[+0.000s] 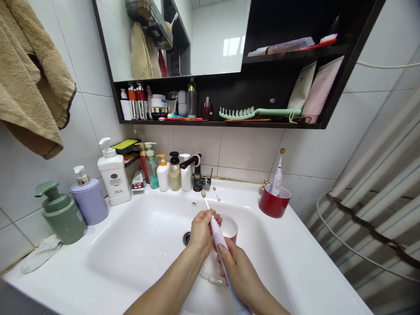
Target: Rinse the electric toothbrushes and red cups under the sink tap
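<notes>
Over the sink (131, 236), my right hand (241, 267) is wrapped round the pale pink-to-blue handle of an electric toothbrush (217, 231). The fingers of my left hand (199, 232) pinch it higher up, where the brush head (205, 199) meets the handle; that joint is partly covered. Its bristles point away from me, toward the faucet. Behind my hands in the basin is a cup (232, 225), white inside and reddish outside, partly hidden. A clear object (213, 280) below it is mostly covered by my arms. Another small brush head (216, 194) lies on the ledge by the faucet.
A black faucet (197, 175) stands at the back. Several pump bottles (114, 179) line the left and rear edge. At right, a red cup (274, 202) holds another electric toothbrush (277, 179). A dark mirror cabinet (210, 124) juts out above. A white cloth (41, 253) lies front left.
</notes>
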Tool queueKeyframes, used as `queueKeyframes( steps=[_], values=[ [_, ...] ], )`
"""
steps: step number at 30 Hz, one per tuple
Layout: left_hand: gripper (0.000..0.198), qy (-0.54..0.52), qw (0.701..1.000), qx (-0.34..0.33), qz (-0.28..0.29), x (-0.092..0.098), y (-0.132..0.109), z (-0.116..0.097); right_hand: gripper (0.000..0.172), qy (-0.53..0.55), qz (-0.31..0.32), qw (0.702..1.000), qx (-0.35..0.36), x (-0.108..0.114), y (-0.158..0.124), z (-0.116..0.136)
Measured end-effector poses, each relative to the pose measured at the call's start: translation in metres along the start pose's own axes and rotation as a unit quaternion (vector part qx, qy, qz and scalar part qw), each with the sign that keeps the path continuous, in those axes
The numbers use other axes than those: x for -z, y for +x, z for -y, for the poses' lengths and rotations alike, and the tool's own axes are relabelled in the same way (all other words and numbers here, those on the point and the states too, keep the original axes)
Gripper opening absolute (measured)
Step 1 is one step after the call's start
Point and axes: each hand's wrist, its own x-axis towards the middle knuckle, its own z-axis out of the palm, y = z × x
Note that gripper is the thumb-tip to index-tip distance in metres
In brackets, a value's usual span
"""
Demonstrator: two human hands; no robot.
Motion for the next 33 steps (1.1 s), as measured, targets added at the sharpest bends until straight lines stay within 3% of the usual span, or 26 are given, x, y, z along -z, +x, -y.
queueKeyframes(
  steps=[3,7,11,14,18,20,21,23,24,29,33],
  values=[
    [0.007,-0.002,1.0,0.001,-0.002,0.001,0.001,0.0,0.029,0.059,0.034,0.997,-0.039,-0.001,-0.001,0.0],
    [0.007,-0.003,1.0,-0.006,0.002,0.001,0.001,-0.001,0.026,0.036,0.004,0.999,-0.021,-0.003,-0.002,0.004],
    [0.007,0.001,1.0,0.009,-0.003,0.0,0.001,0.001,0.03,0.113,0.032,0.991,-0.065,-0.004,-0.004,0.009],
    [0.006,-0.003,1.0,0.009,-0.002,0.001,0.003,0.0,0.027,0.075,0.022,0.996,-0.047,-0.003,-0.006,0.008],
    [0.01,-0.01,0.998,-0.047,-0.033,0.007,0.015,-0.017,0.029,0.03,0.039,0.997,-0.054,-0.005,-0.01,0.001],
    [0.009,0.049,0.997,-0.044,-0.048,0.004,0.025,-0.026,0.031,0.031,0.045,0.998,-0.044,-0.005,-0.013,0.0],
    [0.008,0.122,0.992,-0.021,-0.024,0.001,0.031,-0.028,0.032,0.043,0.043,0.998,-0.031,-0.004,-0.014,0.001],
    [0.01,0.298,0.954,0.004,0.018,-0.013,0.048,-0.026,0.032,0.074,0.029,0.997,-0.005,0.001,-0.014,0.006],
    [0.01,0.338,0.941,0.003,0.017,-0.021,0.058,-0.021,0.032,0.086,0.02,0.996,-0.001,0.004,-0.014,0.009],
    [0.028,0.442,0.896,-0.023,-0.043,-0.063,0.115,0.016,0.038,0.113,-0.021,0.993,-0.004,0.02,-0.011,0.018],
    [0.035,0.485,0.869,-0.071,-0.074,-0.072,0.143,0.037,0.044,0.131,-0.027,0.991,0.007,0.025,-0.009,0.019]
  ],
)
